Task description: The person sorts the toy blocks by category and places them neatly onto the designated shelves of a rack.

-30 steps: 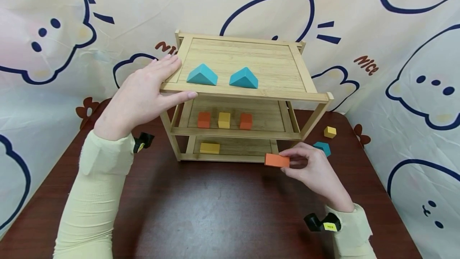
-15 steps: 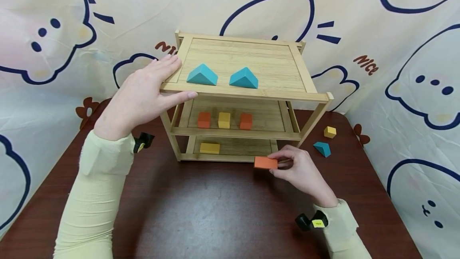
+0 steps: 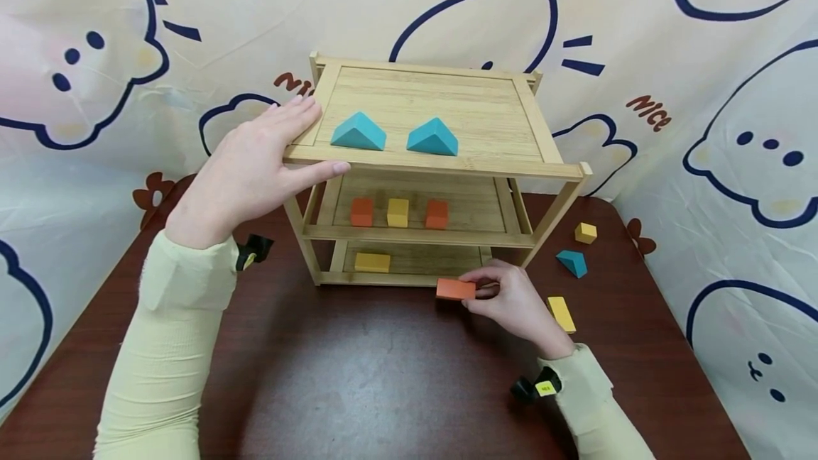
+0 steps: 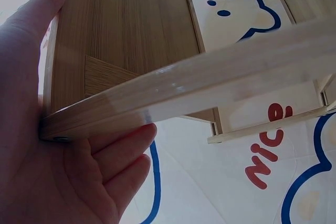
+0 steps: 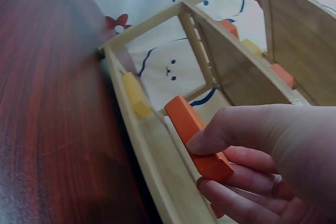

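Note:
My right hand (image 3: 511, 300) pinches a rectangular orange block (image 3: 456, 289) between thumb and fingers, just in front of the lowest tier of a wooden three-tier shelf (image 3: 415, 236). In the right wrist view the orange block (image 5: 191, 137) is held lengthwise, pointing toward the lower tier's opening. My left hand (image 3: 246, 162) grips the top's front left corner, thumb along the front edge. Seen from below, the left hand's fingers (image 4: 123, 156) bend behind the front leg. On the lowest tier lies a yellow rectangular block (image 3: 373, 263).
Two teal triangular blocks, a left one (image 3: 359, 132) and a right one (image 3: 433, 137), sit on top. The middle tier bears a yellow block (image 3: 397, 212) between two orange ones. Right of the shelf lie a yellow cube (image 3: 585, 233), a teal triangle (image 3: 571, 263) and a yellow rectangular block (image 3: 561, 314).
My right hand has moved left with the orange block along the shelf's lower front, uncovering the teal triangle and then a yellow block on the table. The left hand stays in place.

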Available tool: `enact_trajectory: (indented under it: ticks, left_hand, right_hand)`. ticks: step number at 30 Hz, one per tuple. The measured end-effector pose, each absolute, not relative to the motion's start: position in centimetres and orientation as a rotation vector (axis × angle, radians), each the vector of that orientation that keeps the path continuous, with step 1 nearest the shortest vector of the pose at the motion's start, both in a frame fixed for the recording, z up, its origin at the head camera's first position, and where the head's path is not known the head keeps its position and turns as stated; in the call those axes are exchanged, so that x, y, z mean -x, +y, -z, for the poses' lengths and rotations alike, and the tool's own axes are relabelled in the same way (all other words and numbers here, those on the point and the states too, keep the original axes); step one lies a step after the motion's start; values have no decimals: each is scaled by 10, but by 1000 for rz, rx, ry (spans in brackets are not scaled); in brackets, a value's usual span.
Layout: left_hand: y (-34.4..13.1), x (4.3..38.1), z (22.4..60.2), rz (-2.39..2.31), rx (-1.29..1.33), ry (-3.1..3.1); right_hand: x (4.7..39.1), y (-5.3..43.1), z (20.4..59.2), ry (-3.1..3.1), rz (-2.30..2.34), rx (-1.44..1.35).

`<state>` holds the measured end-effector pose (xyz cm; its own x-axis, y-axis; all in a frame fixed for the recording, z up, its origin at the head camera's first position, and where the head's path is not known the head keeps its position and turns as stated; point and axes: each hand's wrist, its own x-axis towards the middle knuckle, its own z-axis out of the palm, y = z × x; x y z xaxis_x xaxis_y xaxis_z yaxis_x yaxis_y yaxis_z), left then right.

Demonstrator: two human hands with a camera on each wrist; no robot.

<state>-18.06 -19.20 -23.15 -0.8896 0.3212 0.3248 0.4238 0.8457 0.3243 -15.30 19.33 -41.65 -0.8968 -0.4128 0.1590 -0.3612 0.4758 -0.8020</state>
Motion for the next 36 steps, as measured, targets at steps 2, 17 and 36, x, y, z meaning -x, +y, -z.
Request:
enact_trajectory:
  ticks: [2,17,36]
  left_hand:
    - [-192,181,231,575,570,-2762]
    - [-193,181,232,580,565,-2765]
    - [-192,180,231,569,575,-2760]
  right_hand:
    - [155,191,419,2676,1390,705]
    - [166,172,437,2685,1392,694]
    - [177,145,443,2683,1327,607]
